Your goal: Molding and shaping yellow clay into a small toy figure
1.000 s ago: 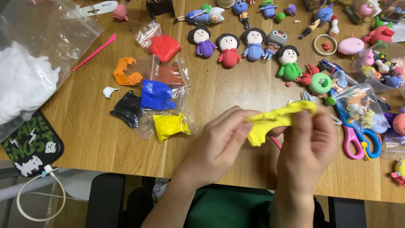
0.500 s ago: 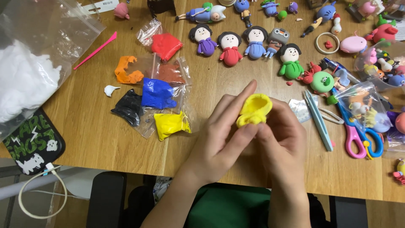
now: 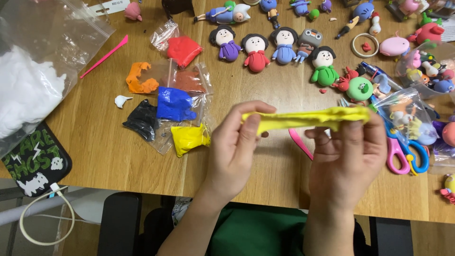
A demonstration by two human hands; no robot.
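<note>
A strip of yellow clay (image 3: 305, 118) is stretched out sideways above the wooden table (image 3: 104, 156). My left hand (image 3: 237, 151) pinches its left end between thumb and fingers. My right hand (image 3: 348, 161) pinches its right end. Both hands hover over the table's front edge. A pink plastic tool (image 3: 299, 143) lies on the table just below the strip, between the hands.
Bagged lumps of clay lie to the left: yellow (image 3: 188, 138), blue (image 3: 174, 104), black (image 3: 142, 121), red (image 3: 184, 50), brown and orange (image 3: 139, 79). Clay dolls (image 3: 256, 52) stand at the back. Scissors (image 3: 400, 151) and a bag of figures (image 3: 407, 116) sit right. A large bag of white clay (image 3: 28, 90) is far left.
Half a second ago the yellow clay was bunched into a lump between both hands. The hands have since moved apart and pulled it into a long strip.
</note>
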